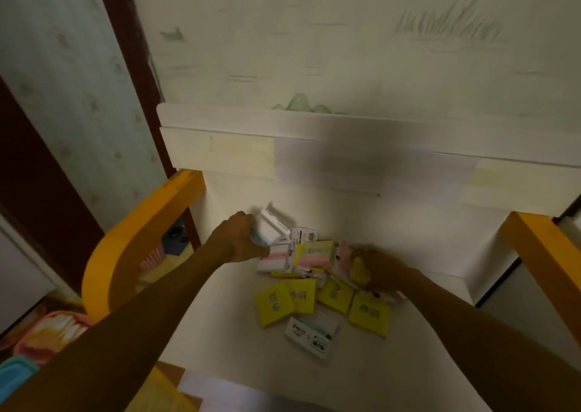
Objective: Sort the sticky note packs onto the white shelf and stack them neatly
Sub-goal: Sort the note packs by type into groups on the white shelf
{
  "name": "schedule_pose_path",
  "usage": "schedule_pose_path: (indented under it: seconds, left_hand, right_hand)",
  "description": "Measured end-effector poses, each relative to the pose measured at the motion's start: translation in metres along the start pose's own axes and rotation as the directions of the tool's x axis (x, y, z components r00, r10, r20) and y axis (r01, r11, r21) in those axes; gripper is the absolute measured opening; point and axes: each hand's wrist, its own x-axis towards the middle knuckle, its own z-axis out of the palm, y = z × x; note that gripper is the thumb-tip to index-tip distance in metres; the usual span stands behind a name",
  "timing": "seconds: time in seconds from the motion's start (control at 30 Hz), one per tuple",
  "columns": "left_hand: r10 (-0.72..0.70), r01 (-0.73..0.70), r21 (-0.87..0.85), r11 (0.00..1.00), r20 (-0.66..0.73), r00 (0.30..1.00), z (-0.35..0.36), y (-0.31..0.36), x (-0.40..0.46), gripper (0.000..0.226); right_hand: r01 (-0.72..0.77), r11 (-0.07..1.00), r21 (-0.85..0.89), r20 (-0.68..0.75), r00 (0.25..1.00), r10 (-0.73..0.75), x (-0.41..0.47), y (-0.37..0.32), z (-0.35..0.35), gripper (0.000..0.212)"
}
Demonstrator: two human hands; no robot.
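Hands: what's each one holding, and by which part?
Left hand grips a white rectangular sticky note pack by its near end, raised and tilted. Right hand is curled round a small yellow pack; the exact hold is hidden.

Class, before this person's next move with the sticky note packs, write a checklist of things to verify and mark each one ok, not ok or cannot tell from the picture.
1. Left hand grips a white pack: ok.
2. Right hand holds a yellow pack: ok, though its fingers hide most of it.
3. Bare room on the shelf behind the pile: ok.
4. Packs sorted by colour: not ok, yellow, pink and white lie mixed.
5. Packs stacked neatly: not ok, the pile is loose and tilted.
6. Labels legible for sorting: cannot tell, too blurred.
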Motion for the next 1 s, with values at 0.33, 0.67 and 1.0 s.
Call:
schedule_pose_path:
  seconds: [0.33,0.67,1.0]
  left_hand:
    - [0.052,-0.052,-0.004,0.999,0.000,0.999,-0.009,0.006,-0.003,0.065]
    - [0.204,-0.202,-0.054,0.978,0.031,0.978,-0.006,0.042,0.015,0.062]
    - [0.347,-0.349,0.012,0.937,0.086,0.934,-0.009,0.102,0.017,0.093]
  right_hand:
    - [0.225,0.972,0.070,-0.144,0.966,-0.213,-0.014,-0.009,-0.015,0.089]
    - [0.247,0.969,0.007,-0.236,0.942,-0.239,-0.047,-0.003,-0.064,0.090]
    - [0.082,0.993,-0.084,-0.371,0.922,-0.108,-0.098,0.030,-0.106,0.085]
